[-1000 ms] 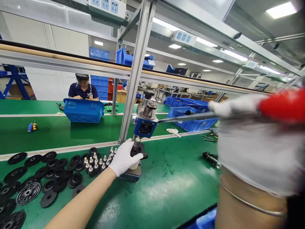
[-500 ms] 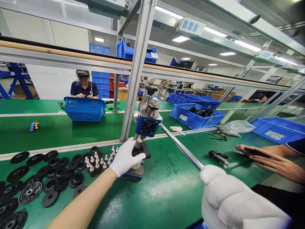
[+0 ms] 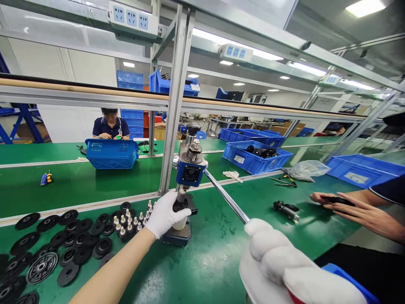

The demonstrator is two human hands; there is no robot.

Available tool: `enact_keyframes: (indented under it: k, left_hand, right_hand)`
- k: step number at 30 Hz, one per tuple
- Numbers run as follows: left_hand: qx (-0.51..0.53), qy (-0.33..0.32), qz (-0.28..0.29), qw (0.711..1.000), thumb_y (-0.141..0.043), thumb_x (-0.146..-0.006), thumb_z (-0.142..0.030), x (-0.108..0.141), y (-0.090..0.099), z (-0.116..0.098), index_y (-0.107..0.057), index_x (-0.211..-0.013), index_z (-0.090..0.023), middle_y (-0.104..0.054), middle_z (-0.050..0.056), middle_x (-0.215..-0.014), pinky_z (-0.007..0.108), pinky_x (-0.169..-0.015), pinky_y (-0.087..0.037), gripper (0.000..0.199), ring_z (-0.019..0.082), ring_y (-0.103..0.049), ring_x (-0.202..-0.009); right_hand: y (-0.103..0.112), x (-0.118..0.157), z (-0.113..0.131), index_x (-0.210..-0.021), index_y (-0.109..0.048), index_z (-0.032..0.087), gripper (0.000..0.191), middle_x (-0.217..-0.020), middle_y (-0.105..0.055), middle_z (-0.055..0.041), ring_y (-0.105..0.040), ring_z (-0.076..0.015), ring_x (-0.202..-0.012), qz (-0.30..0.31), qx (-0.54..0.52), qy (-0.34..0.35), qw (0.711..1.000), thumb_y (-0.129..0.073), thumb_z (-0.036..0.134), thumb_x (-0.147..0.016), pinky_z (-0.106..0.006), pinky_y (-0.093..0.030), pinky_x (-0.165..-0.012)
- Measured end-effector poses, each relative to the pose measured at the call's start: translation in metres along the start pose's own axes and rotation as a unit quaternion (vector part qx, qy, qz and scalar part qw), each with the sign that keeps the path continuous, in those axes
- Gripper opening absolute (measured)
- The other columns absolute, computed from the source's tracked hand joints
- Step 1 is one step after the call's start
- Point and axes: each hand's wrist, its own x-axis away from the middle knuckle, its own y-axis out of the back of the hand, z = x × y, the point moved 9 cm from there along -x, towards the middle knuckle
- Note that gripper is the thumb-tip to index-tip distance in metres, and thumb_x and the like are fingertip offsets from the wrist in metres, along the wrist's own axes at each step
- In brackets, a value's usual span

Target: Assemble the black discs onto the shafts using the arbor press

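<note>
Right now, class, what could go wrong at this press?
The left hand is at the black part below the ram, so it could be pinched if the right hand, gripping the lever, pulls down. White-tipped parts stand crowded beside the left hand; a sideways slip might topple some.

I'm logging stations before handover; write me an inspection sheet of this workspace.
Surface: green bench top, glossy.
Job's things: press, its lever slanting down; black discs lie and white-tipped parts stand to its left.
Clutter: white cloth, pliers.
Hands: left hand gloved, at the dark part under the ram, grip partly hidden; right hand gloved, closed round the lever.
Cables: nothing seen clearly.
Surroundings: blue bins, power strips overhead, co-workers opposite and at right.
</note>
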Motion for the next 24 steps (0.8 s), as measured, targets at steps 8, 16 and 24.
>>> enact_keyframes:
  k: [8, 16, 24]
  left_hand:
    - [-0.083, -0.071, 0.029, 0.994, -0.069, -0.074, -0.044, 0.040, 0.019, -0.043, -0.062, -0.105, -0.021, -0.065, 0.008, -0.100, 0.045, -0.092, -0.044, 0.038, 0.028, -0.058, -0.100]
    - [-0.040, -0.031, 0.056, 0.997, -0.073, -0.071, -0.051, 0.105, -0.001, -0.053, -0.047, -0.128, -0.022, -0.063, 0.010, -0.120, 0.043, -0.094, -0.049, 0.070, 0.028, -0.060, -0.108]
    - [0.096, 0.131, 0.042, 0.986, -0.075, -0.067, -0.034, 0.113, -0.027, -0.022, -0.051, -0.127, -0.020, -0.058, 0.009, -0.129, 0.041, -0.105, -0.043, 0.066, 0.027, -0.055, -0.118]
  right_hand:
    - [-0.050, 0.011, -0.051, -0.130, -0.048, 0.028, 0.051, -0.116, -0.063, -0.0062, -0.060, -0.0237, -0.108, 0.237, 0.119, -0.179, 0.948, -0.065, 0.039, -0.083, -0.045, -0.046, -0.098]
    - [-0.049, 0.151, -0.117, -0.091, -0.063, 0.022, 0.020, -0.084, -0.068, 0.0015, -0.063, -0.0143, -0.075, 0.165, -0.081, -0.537, 0.823, -0.067, 0.039, -0.080, -0.025, -0.052, -0.071]
    - [-0.072, 0.244, -0.124, -0.089, -0.067, 0.021, 0.019, -0.088, -0.072, -0.0014, -0.068, -0.0168, -0.083, -0.018, -0.356, -0.734, 0.578, -0.069, 0.033, -0.075, -0.025, -0.057, -0.064]
